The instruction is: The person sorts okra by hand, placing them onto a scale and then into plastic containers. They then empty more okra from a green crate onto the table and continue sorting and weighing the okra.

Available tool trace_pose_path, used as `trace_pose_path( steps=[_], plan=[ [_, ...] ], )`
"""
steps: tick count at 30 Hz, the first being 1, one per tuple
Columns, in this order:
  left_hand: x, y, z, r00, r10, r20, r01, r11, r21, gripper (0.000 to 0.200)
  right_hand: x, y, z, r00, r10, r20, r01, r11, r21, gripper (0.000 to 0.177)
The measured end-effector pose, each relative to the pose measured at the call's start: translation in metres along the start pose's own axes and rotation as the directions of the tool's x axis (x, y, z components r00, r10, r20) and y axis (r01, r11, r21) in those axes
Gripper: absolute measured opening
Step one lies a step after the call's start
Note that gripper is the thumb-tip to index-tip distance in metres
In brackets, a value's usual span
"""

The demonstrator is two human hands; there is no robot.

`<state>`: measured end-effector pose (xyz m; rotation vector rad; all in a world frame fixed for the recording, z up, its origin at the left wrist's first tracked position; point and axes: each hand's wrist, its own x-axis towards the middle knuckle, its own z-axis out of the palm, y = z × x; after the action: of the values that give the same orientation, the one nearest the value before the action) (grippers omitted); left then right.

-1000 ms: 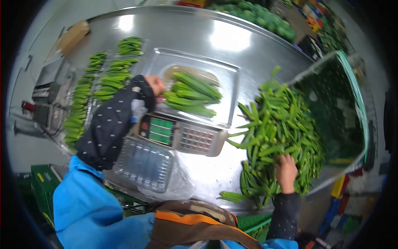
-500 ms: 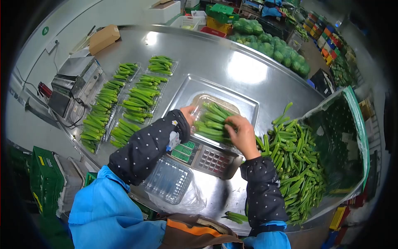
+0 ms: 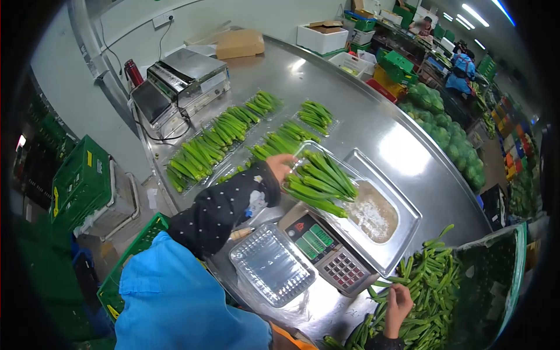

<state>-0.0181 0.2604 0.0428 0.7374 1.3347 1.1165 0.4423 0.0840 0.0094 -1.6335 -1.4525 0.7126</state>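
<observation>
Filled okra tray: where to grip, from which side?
Come from the left and grip the okra tray by its end rim, as the left hand does, likely with fingers underneath. It is shallow and heaped, pods lengthwise, so keep it level.

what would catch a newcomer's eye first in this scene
First, the left hand gripping a clear tray of okra over the left end of the steel scale in the middle of the table. Next, the loose okra pile at lower right, where the right hand rests. Then the rows of filled trays lined up on the steel table beyond the left hand.
</observation>
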Motion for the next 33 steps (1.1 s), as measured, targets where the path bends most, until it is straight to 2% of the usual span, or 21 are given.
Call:
trace_pose_path(
  steps=[1, 3, 5, 6, 8, 10, 12, 14, 15, 16, 17, 18, 20, 22, 24, 25, 30, 33],
  plan=[
    [-0.012, 0.006, -0.008, 1.000, -0.005, -0.013, 0.006, 1.000, 0.003, 0.034, -0.008, -0.036, 0.005, 0.992, 0.123, 0.002, -0.122, 0.977, 0.177, 0.007],
    [-0.029, 0.011, -0.021, 0.996, 0.077, -0.050, -0.068, 0.984, 0.166, 0.034, -0.009, -0.039, 0.013, 0.989, 0.144, 0.046, -0.150, 0.963, 0.223, 0.007],
    [-0.052, 0.011, -0.020, 0.996, 0.081, -0.023, -0.074, 0.972, 0.224, 0.035, -0.011, -0.046, 0.018, 0.983, 0.169, 0.075, -0.182, 0.950, 0.253, 0.006],
    [-0.062, 0.005, -0.017, 0.996, 0.086, 0.015, -0.087, 0.956, 0.281, 0.036, -0.007, -0.057, 0.025, 0.997, 0.056, 0.059, -0.066, 0.982, 0.177, 0.007],
    [-0.085, -0.009, -0.004, 0.995, 0.060, 0.081, -0.081, 0.956, 0.282, 0.037, 0.003, -0.089, 0.042, 0.985, -0.162, 0.058, 0.162, 0.987, 0.004, 0.009],
    [-0.108, -0.024, 0.017, 0.985, 0.005, 0.171, -0.046, 0.971, 0.236, 0.038, 0.013, -0.155, 0.050, 0.940, -0.296, 0.171, 0.314, 0.945, -0.092, 0.012],
    [-0.137, -0.027, 0.044, 0.961, -0.021, 0.277, -0.022, 0.988, 0.151, 0.038, 0.019, -0.191, 0.055, 0.876, -0.435, 0.209, 0.463, 0.880, -0.108, 0.014],
    [-0.156, -0.044, 0.066, 0.944, -0.028, 0.330, -0.024, 0.988, 0.154, 0.037, 0.018, -0.216, 0.053, 0.869, -0.418, 0.265, 0.477, 0.851, -0.220, 0.022],
    [-0.167, -0.046, 0.078, 0.931, -0.031, 0.365, 0.000, 0.996, 0.086, 0.038, 0.017, -0.221, 0.051, 0.878, -0.394, 0.273, 0.460, 0.852, -0.250, 0.022],
    [-0.177, -0.048, 0.088, 0.917, -0.034, 0.397, 0.030, 0.999, 0.018, 0.038, 0.016, -0.223, 0.048, 0.845, -0.423, 0.328, 0.518, 0.801, -0.299, 0.023],
    [-0.183, -0.050, 0.094, 0.908, -0.081, 0.410, 0.008, 0.984, 0.177, 0.038, 0.013, -0.224, 0.046, 0.805, -0.451, 0.386, 0.578, 0.743, -0.338, 0.024],
    [-0.188, -0.055, 0.100, 0.900, -0.092, 0.425, 0.025, 0.987, 0.162, 0.038, 0.010, -0.222, 0.044, 0.812, -0.430, 0.395, 0.568, 0.741, -0.358, 0.024],
    [-0.198, -0.066, 0.111, 0.890, -0.081, 0.448, -0.023, 0.975, 0.222, 0.038, 0.003, -0.213, 0.040, 0.747, -0.414, 0.521, 0.640, 0.661, -0.392, 0.026],
    [-0.206, -0.067, 0.118, 0.885, -0.084, 0.457, -0.039, 0.967, 0.253, 0.039, -0.007, -0.206, 0.041, 0.759, -0.334, 0.558, 0.612, 0.659, -0.438, 0.027],
    [-0.210, -0.064, 0.122, 0.858, -0.104, 0.503, -0.073, 0.945, 0.319, 0.040, -0.015, -0.198, 0.043, 0.744, -0.263, 0.614, 0.638, 0.554, -0.535, 0.030],
    [-0.213, -0.067, 0.123, 0.860, -0.022, 0.510, -0.155, 0.941, 0.301, 0.040, -0.018, -0.193, 0.043, 0.745, -0.244, 0.621, 0.632, 0.557, -0.539, 0.029],
    [-0.219, -0.078, 0.130, 0.819, -0.077, 0.569, -0.152, 0.927, 0.344, 0.041, -0.021, -0.192, 0.036, 0.705, -0.185, 0.684, 0.634, 0.596, -0.493, 0.023],
    [-0.219, -0.095, 0.132, 0.834, -0.006, 0.552, -0.209, 0.922, 0.326, 0.040, -0.018, -0.182, 0.030, 0.731, -0.173, 0.660, 0.495, 0.800, -0.339, 0.020]
  ],
)
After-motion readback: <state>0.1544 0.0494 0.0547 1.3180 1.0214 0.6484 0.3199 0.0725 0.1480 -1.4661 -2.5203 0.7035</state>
